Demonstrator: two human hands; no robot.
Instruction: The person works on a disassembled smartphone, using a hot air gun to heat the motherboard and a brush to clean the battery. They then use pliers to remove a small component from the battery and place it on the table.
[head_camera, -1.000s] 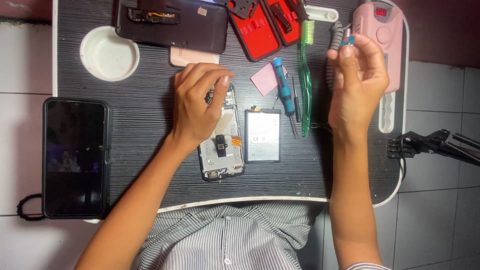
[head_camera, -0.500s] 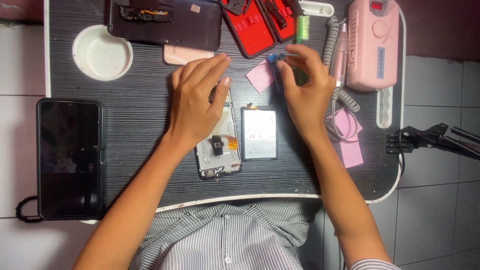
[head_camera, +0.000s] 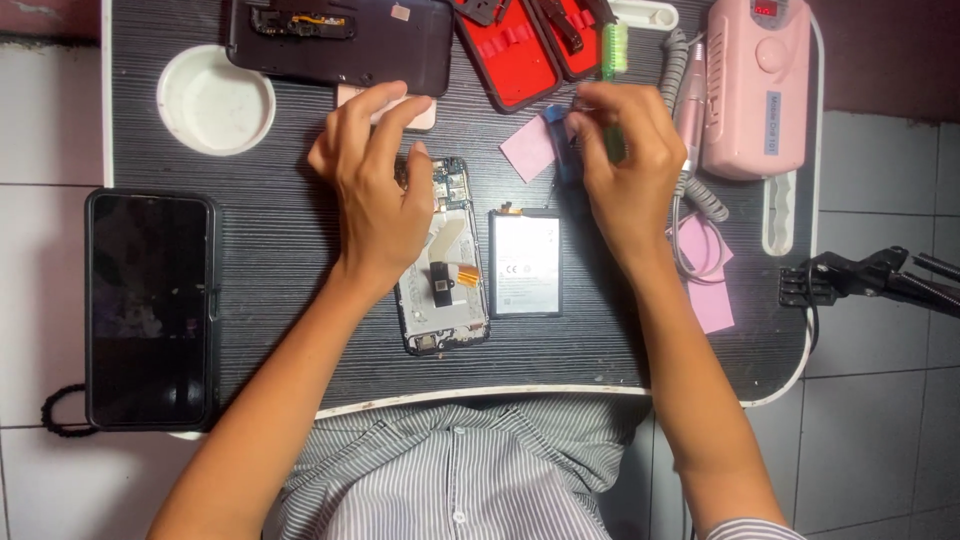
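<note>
My left hand rests loosely spread on the opened phone mid-table, its battery already out just to its right, while my right fingers close on a blue screwdriver farther back, boards still unremoved.
</note>
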